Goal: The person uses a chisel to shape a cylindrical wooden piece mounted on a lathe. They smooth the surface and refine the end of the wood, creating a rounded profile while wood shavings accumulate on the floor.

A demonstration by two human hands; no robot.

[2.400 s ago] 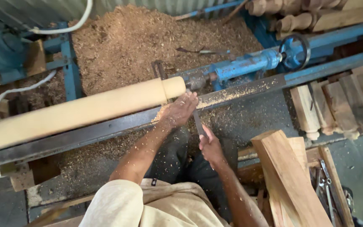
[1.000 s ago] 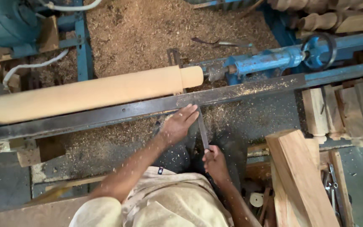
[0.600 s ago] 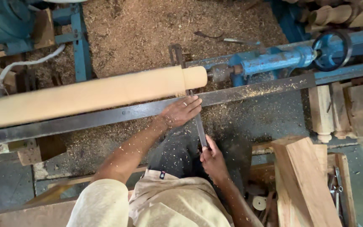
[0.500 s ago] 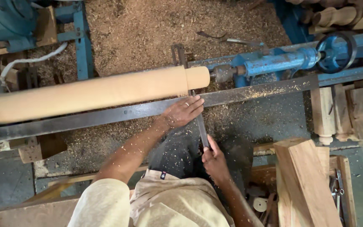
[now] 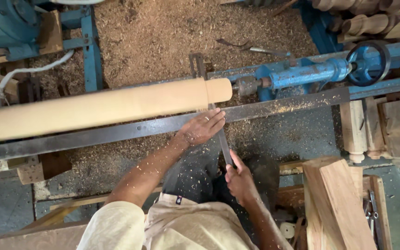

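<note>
Right hand [image 5: 240, 181] grips the chisel [image 5: 223, 141] handle; left hand [image 5: 204, 127] presses its blade on the tool rest [image 5: 278, 105], against the turning wooden cylinder [image 5: 103, 107]. A loose hold risks a catch.

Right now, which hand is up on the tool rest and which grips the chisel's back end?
The left hand lies on the dark steel rest, fingers over the chisel near the wood blank. The right hand grips the chisel's back end, nearer the body.
</note>
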